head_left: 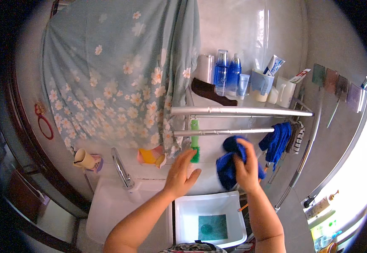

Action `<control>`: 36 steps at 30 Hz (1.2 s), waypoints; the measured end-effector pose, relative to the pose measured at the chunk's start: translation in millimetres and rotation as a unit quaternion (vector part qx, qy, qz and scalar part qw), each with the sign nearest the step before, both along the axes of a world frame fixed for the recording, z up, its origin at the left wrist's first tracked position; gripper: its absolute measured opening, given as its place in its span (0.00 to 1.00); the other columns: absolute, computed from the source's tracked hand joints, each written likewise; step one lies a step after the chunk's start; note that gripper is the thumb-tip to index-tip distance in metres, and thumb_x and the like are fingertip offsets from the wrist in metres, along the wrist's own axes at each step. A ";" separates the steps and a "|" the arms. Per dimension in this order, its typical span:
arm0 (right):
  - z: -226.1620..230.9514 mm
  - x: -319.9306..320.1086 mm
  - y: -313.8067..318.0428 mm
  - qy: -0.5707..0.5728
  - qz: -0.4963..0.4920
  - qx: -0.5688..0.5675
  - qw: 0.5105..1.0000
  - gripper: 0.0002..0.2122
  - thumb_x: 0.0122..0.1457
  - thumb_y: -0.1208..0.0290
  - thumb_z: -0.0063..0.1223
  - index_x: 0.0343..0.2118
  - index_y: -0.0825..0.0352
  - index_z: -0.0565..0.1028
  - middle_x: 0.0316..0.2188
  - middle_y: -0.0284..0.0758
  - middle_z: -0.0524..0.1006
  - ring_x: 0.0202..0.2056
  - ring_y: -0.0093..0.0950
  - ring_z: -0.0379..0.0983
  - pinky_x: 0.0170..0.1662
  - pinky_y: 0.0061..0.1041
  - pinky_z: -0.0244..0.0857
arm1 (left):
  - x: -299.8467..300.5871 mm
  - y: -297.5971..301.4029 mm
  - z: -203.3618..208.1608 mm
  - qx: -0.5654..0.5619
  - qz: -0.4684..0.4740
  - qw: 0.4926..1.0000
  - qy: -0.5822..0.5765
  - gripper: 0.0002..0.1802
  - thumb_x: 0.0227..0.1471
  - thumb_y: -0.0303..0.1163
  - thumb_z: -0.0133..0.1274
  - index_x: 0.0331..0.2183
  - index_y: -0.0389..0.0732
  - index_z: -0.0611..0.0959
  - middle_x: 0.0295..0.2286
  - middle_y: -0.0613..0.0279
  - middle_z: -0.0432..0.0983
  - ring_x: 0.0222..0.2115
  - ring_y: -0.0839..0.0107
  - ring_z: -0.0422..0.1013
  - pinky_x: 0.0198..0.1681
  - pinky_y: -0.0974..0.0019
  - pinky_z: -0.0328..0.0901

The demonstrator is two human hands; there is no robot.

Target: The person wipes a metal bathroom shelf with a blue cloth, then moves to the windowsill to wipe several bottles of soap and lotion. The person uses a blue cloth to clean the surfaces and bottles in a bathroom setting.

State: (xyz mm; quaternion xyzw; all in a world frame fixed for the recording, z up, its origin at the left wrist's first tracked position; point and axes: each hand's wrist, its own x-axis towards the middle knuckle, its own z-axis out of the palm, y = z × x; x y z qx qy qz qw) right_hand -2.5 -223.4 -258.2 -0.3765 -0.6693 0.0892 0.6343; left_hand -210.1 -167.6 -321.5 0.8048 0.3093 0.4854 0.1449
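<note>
While a bunched dark blue cloth (227, 173) is held in front of the wall by the right hand (247, 170), to the right of the washbasin (126, 208) and above a white tub (184, 211), print is seen on two blue bottles (221, 78) and on one white-and-blue tube (274, 65); the lettering is small and is not transcribed. The cloth is seen to be thick, soft-looking, folded into rounded lobes and slightly blurred. It is gripped between the right thumb and fingers, which are closed around its upper right part. The left hand (181, 173) is held with fingers extended and thumb spread apart, nothing seen in its grasp; its fingertips are overlapped with one green brush (195, 137), and whether contact is made cannot be told. Counted on the shelf: the two bottles, one small light blue tube (243, 85), one dark brown comb (211, 91), one blue-grey cup (261, 83) and one white mug (285, 93). Below these, two metal bars (242, 111) are mounted, and one further blue cloth (278, 137) is hung by the lower bar's right end. One chrome faucet (122, 170) is fixed at the washbasin.
</note>
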 end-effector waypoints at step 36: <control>-89.0 -32.7 -4.6 0.023 -0.023 -0.063 0.997 0.29 0.39 0.92 0.36 0.50 0.68 0.69 0.44 0.41 0.70 0.49 0.34 0.65 0.57 0.29 0.53 | 1.8 -49.4 -17.7 -0.321 -0.250 0.882 -0.236 0.25 0.59 0.36 0.43 0.56 0.38 0.64 0.48 0.60 0.66 0.48 0.75 0.62 0.55 0.68 0.54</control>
